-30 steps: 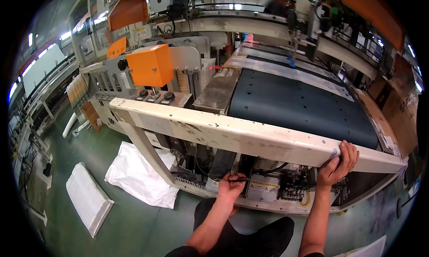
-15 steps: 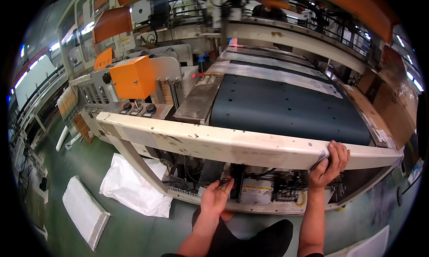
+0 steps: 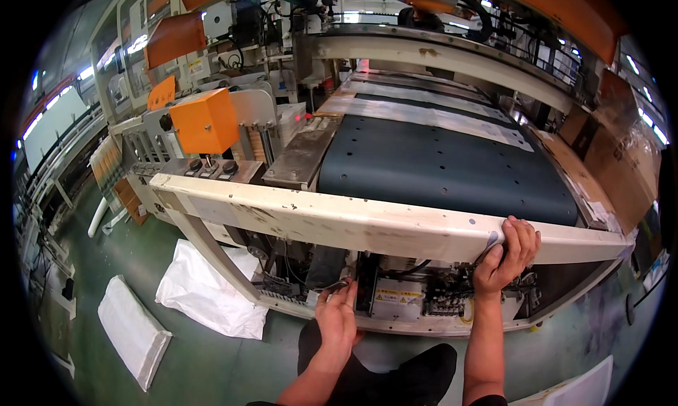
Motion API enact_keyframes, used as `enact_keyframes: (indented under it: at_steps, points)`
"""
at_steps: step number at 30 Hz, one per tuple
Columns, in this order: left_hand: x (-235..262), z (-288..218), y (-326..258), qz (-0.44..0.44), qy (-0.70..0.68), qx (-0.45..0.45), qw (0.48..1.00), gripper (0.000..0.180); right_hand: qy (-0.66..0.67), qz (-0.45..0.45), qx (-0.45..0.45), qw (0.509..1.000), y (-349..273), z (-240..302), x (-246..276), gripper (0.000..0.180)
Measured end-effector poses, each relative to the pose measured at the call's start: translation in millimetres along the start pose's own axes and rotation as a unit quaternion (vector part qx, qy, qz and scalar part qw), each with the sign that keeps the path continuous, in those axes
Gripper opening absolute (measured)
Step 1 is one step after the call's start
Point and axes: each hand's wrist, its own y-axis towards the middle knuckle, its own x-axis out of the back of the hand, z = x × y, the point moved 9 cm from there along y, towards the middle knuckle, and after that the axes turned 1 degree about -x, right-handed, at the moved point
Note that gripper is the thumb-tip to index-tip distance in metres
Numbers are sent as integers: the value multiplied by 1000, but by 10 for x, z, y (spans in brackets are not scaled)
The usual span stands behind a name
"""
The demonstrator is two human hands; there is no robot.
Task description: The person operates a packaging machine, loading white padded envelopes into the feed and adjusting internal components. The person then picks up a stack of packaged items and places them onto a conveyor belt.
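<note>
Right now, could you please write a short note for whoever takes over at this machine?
Right hand: fingers curled over the front edge of the cream crossbeam, gripping it.
Left hand: reaching into the open bay under the beam, fingertips on a small dark part by the wiring; whether it is gripped cannot be told.
The dark perforated belt behind the beam carries nothing at its near end. White sacks lie on the green floor to the left.
Done: the bay stands uncovered. Left: whatever the left hand is working on inside is unfinished.

Green factory floor, bright windows
</note>
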Motion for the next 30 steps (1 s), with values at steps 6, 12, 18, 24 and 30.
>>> enact_keyframes:
  at_steps: [6,12,18,24,30]
  points:
    - [-114,19,-143,-22,58,-75,995,58,1,-10,-5,1000,4,-14,7,35]
    - [-149,68,-74,27,178,-81,980,55,5,-9,-7,1000,8,-13,13,35]
    - [-98,59,37,38,279,-32,959,43,11,-8,-13,1000,5,-17,17,35]
    - [-141,-44,142,74,401,17,913,41,23,-13,0,1000,7,-7,30,34]
    - [-441,-352,188,173,661,-167,711,34,18,-16,-3,1000,3,-10,27,34]
